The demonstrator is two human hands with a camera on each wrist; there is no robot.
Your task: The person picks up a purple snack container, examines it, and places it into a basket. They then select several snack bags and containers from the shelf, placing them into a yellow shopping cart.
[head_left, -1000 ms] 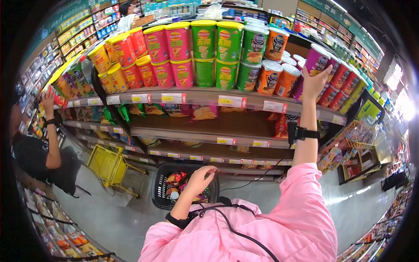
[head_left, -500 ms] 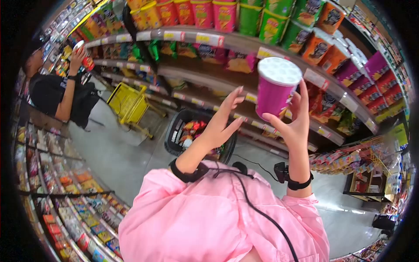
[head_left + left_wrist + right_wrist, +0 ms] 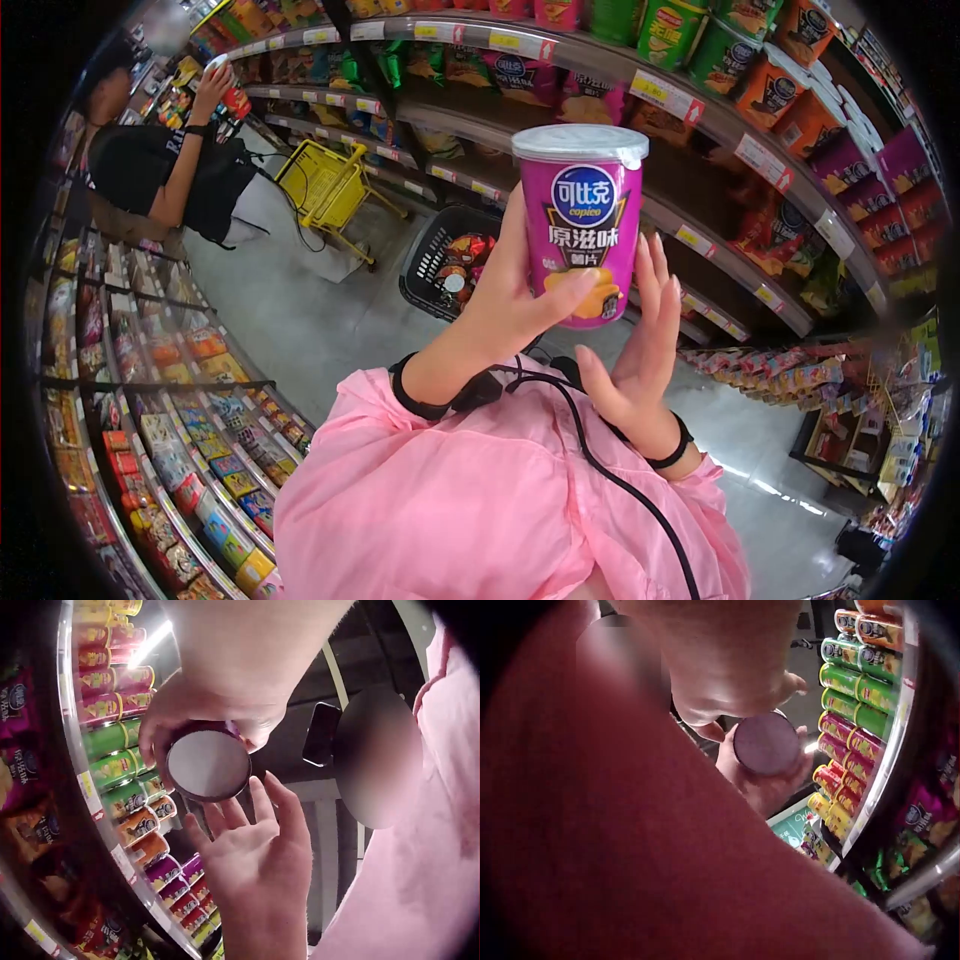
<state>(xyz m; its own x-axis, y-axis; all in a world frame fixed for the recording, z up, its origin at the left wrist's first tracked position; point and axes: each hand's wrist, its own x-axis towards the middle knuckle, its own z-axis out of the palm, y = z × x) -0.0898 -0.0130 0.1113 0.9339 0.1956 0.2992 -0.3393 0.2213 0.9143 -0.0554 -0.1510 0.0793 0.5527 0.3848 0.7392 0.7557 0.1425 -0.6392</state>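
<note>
A purple canister of chips (image 3: 583, 235) with a pale lid stands upright in front of the chest, its printed label facing the head camera. The left hand (image 3: 505, 300) grips it from the left, thumb across the label. Beside its lower right side is the right hand (image 3: 640, 350), fingers extended and spread; in the left wrist view the right hand (image 3: 259, 862) has its fingertips close to the round canister base (image 3: 209, 766), and contact is unclear. The right wrist view shows the base (image 3: 766, 744) with the left hand (image 3: 761, 784) around it.
Snack shelves (image 3: 690, 150) curve across the front, with canisters above bags. A black basket (image 3: 425, 262) holding snacks is on the floor beside a yellow basket cart (image 3: 322, 190). Another person in black (image 3: 150, 175) is at the left, near low racks of packets.
The purple canister came off the shelf in the right hand and is now in the left hand's grip, label turned to the head camera. The right hand has loosened its fingers from it.
</note>
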